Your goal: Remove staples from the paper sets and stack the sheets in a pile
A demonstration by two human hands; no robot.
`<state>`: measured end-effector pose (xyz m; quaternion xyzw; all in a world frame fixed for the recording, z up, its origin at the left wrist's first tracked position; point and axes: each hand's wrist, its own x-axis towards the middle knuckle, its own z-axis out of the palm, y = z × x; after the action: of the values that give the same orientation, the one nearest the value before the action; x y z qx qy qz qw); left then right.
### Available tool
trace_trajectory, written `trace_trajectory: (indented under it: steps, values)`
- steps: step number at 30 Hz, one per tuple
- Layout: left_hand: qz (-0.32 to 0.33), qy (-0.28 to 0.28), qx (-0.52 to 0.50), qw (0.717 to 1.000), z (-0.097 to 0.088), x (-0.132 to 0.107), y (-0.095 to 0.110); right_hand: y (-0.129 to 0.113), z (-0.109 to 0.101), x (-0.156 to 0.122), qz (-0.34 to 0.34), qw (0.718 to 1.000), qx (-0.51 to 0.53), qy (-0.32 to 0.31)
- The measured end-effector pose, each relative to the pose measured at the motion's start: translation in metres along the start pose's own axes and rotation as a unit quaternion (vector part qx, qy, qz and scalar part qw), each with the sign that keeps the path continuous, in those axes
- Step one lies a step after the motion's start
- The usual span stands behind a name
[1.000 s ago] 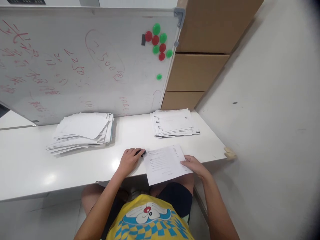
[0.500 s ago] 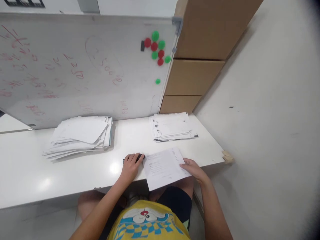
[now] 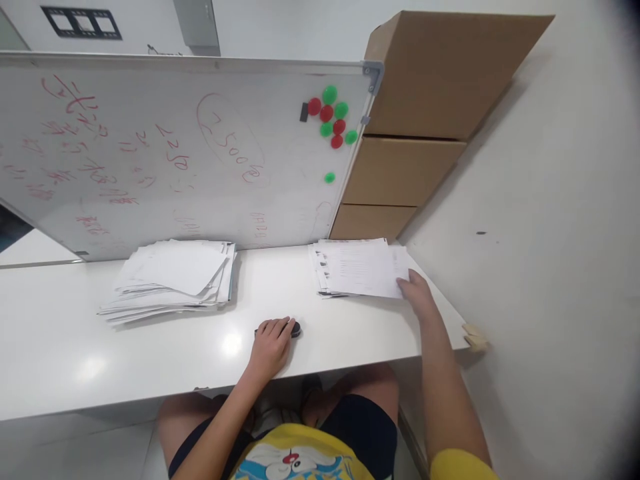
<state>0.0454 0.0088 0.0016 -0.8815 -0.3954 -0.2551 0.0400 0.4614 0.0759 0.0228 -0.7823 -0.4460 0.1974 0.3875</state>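
Note:
My left hand (image 3: 272,345) is wrapped over a black stapler (image 3: 296,329) lying on the white desk; its rounded end shows past my fingers, while most of it is hidden under them. Over at the right stack, my right hand (image 3: 416,293) pinches the right edge of a printed sheet of paper (image 3: 367,272), thumb on top. That sheet lies over the right paper stack (image 3: 323,267) and sticks out past its right side. Whether it rests fully on the stack I cannot tell.
A taller, uneven paper stack (image 3: 170,273) sits on the left of the desk (image 3: 165,353). Behind stands a whiteboard (image 3: 285,153) with red writing and several round magnets. Cardboard boxes (image 3: 383,170) are piled beside it, against the right wall (image 3: 550,220).
My right hand has carried the printed sheet from the desk's front edge, beside the stapler, forward and right onto the right stack. My left hand stays on the stapler. The view has shifted slightly.

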Motion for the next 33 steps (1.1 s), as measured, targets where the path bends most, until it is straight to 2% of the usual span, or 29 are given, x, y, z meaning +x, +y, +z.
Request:
trace_trajectory:
  steps: [3, 6, 9, 12, 14, 15, 17, 19, 21, 23, 25, 27, 29, 31, 33]
  values:
    - [-0.007, -0.005, -0.012, 1.000, 0.000, 0.000, -0.001, -0.020, 0.026, 0.041, -0.024, 0.999, -0.037, -0.016]
    - [-0.013, -0.016, -0.022, 1.000, -0.001, 0.000, -0.001, -0.031, 0.046, 0.054, -0.044, 0.996, -0.067, -0.027]
    - [-0.024, -0.027, -0.023, 0.999, -0.002, -0.003, 0.005, -0.032, 0.056, 0.044, -0.081, 0.991, -0.110, -0.005]
    - [-0.049, -0.015, -0.013, 0.999, 0.001, -0.008, 0.013, -0.031, 0.058, 0.022, -0.140, 0.972, -0.168, 0.085]
    - [-0.081, 0.005, 0.001, 0.997, -0.001, -0.009, 0.008, -0.029, 0.055, 0.003, -0.170, 0.960, -0.172, 0.138]
    - [-0.101, 0.015, 0.011, 0.995, -0.004, -0.008, -0.001, -0.026, 0.052, -0.008, -0.185, 0.957, -0.163, 0.154]
    - [-0.150, 0.029, 0.038, 0.987, -0.019, -0.004, -0.034, -0.019, 0.047, -0.036, -0.217, 0.952, -0.145, 0.163]
    - [-0.223, 0.047, 0.079, 0.970, -0.041, 0.000, -0.081, -0.008, 0.042, -0.069, -0.228, 0.954, -0.123, 0.149]
    - [-0.287, 0.054, 0.114, 0.949, -0.063, 0.000, -0.130, 0.004, 0.039, -0.104, -0.209, 0.965, -0.094, 0.126]
    - [-0.308, 0.026, 0.120, 0.943, -0.079, -0.005, -0.166, 0.011, 0.039, -0.134, -0.174, 0.975, -0.064, 0.119]
    - [-0.282, 0.005, 0.115, 0.952, -0.088, -0.013, -0.181, 0.010, 0.039, -0.156, -0.144, 0.981, -0.039, 0.127]
    - [-0.246, 0.018, 0.112, 0.962, -0.090, -0.022, -0.175, -0.002, 0.040, -0.171, -0.123, 0.984, -0.012, 0.125]
    - [-0.227, 0.058, 0.110, 0.966, -0.088, -0.027, -0.153, -0.022, 0.044, -0.182, -0.109, 0.989, 0.030, 0.094]
    - [-0.214, 0.094, 0.100, 0.967, -0.084, -0.026, -0.121, -0.048, 0.052, -0.191, -0.098, 0.991, 0.092, 0.023]
    - [-0.191, 0.117, 0.069, 0.972, -0.081, -0.023, -0.081, -0.075, 0.067, -0.202, -0.078, 0.978, 0.173, -0.089]
